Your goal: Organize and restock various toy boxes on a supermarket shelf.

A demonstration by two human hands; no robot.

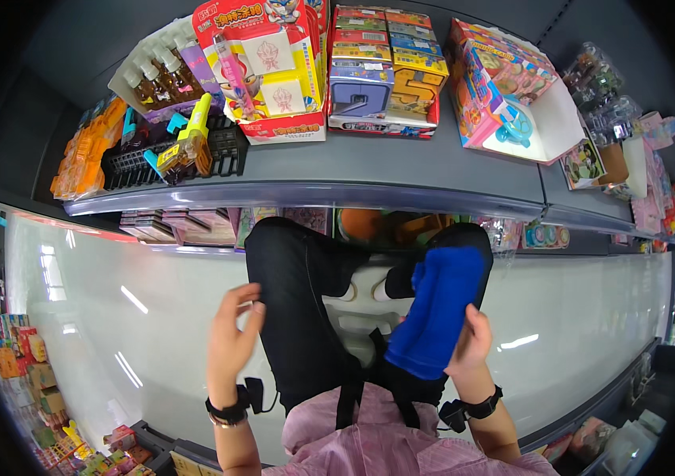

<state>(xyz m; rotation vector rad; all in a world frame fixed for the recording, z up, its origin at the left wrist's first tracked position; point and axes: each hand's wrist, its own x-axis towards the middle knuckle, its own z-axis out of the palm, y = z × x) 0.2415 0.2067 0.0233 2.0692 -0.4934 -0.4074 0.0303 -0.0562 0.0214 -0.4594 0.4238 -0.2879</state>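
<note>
A folded blue cloth (pixel 441 309) lies draped over my right thigh, its lower end reaching toward my lap. At its right edge, my right hand (pixel 471 341) grips it with the thumb showing, while most of the fingers are tucked out of sight. My left hand (pixel 234 329) holds nothing. It hovers beside my left thigh, its fingers loosely bent and apart. Each wrist wears a black strap.
In front of my knees runs a grey shelf (pixel 369 170). On it are a rack of yellow toys (pixel 191 139), a red-and-yellow card display (pixel 274 75), stacked small boxes (pixel 385 71) and an open pink carton (pixel 504 87). More goods fill the lower shelf. Pale glossy floor surrounds me.
</note>
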